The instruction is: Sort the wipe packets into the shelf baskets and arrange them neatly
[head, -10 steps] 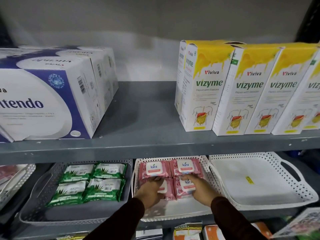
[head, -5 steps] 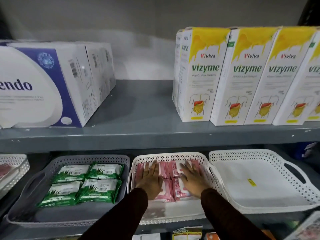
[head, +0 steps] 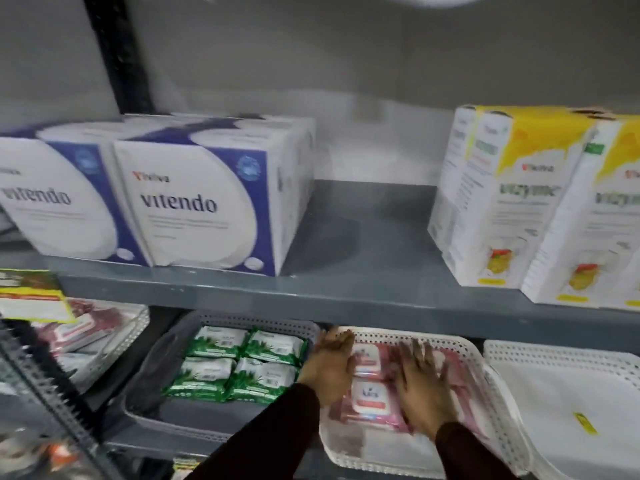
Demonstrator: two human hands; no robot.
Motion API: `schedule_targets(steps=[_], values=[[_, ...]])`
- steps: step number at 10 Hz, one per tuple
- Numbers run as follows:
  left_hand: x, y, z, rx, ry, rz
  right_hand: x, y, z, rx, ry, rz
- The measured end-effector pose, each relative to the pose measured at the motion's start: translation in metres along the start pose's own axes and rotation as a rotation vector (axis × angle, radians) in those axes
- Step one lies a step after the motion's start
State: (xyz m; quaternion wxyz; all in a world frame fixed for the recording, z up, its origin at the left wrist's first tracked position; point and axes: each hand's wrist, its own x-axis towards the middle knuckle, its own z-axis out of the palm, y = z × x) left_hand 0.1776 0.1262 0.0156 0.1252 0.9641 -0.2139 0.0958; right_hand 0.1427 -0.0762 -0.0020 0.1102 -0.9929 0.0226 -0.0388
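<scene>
Several pink wipe packets (head: 369,398) lie flat in a white perforated basket (head: 464,355) on the lower shelf. My left hand (head: 329,365) rests with fingers apart on the basket's left side, against the left packets. Spread flat, my right hand (head: 420,389) presses on the right-hand pink packets and hides most of them. Green wipe packets (head: 239,363) sit in a two-by-two block in the grey basket (head: 166,344) to the left. The frame is blurred.
An empty white basket (head: 561,386) stands at the right. Another white basket with pink packets (head: 86,327) is at the far left. On the upper shelf (head: 346,296) stand blue-white boxes (head: 194,199) and yellow-white boxes (head: 509,199). A dark rack edge (head: 45,386) crosses the lower left.
The view has swung left, so the baskets sit further right in frame. My left hand has slid off the packets to the basket's left side. My right hand stays flat on the packets.
</scene>
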Motion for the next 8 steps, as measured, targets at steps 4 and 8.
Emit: schedule_targets(steps=[4,8], values=[[-0.114,-0.225,-0.030,0.062,0.042,-0.392,0.014,-0.237,0.065,0.119,-0.088,-0.337],[-0.108,-0.216,-0.054,0.246,0.365,-0.128,0.022,-0.251,0.074,0.087,0.028,-0.289]])
